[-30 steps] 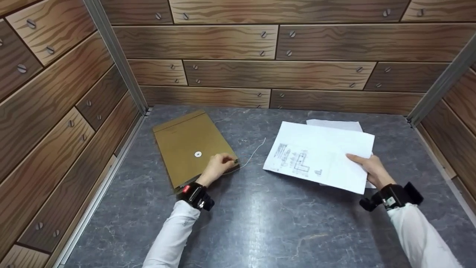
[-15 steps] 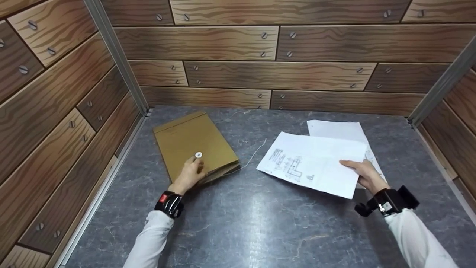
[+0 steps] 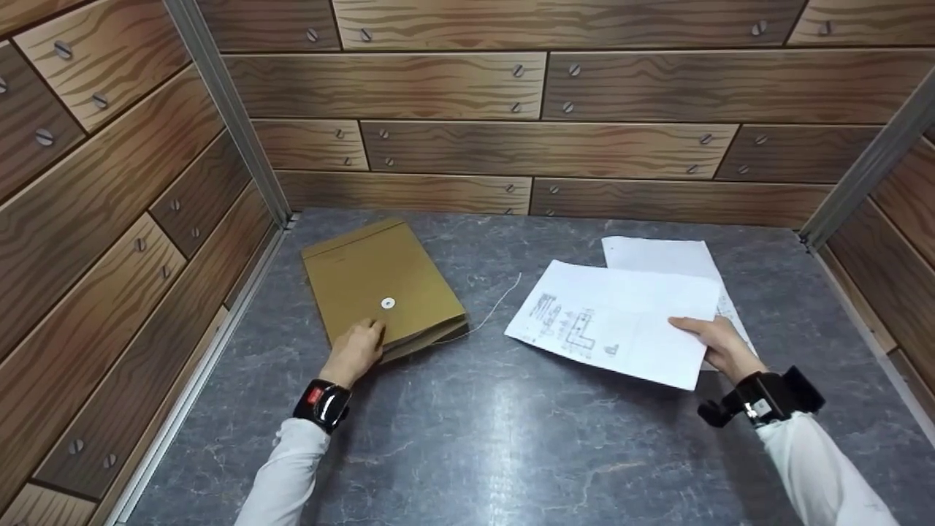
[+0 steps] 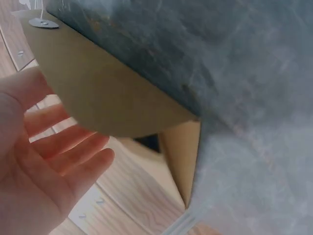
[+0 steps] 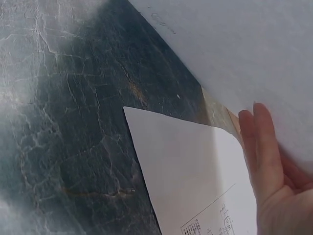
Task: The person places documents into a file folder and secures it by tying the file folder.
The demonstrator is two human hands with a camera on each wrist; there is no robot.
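A brown string-tie document envelope (image 3: 380, 267) lies at the left, its white button (image 3: 388, 302) up and its near mouth gaping. My left hand (image 3: 354, 354) is at the near left corner of that mouth. In the left wrist view its loosely bent fingers (image 4: 68, 142) stand apart from the thumb, some tips right at the edge of the rounded flap (image 4: 107, 88). My right hand (image 3: 719, 347) grips the right edge of a white printed sheet (image 3: 621, 307), thumb on top. Another printed sheet (image 3: 654, 252) lies partly beneath it.
A thin white string (image 3: 500, 298) trails from the envelope across the grey marbled tabletop (image 3: 467, 438) toward the sheets. Wood-patterned walls (image 3: 453, 146) enclose the table at the back and both sides.
My left hand has moved from the mouth's right corner, over the button area, to the near left corner. My right hand has drawn the printed sheet slightly left and nearer, uncovering more of the lower sheet.
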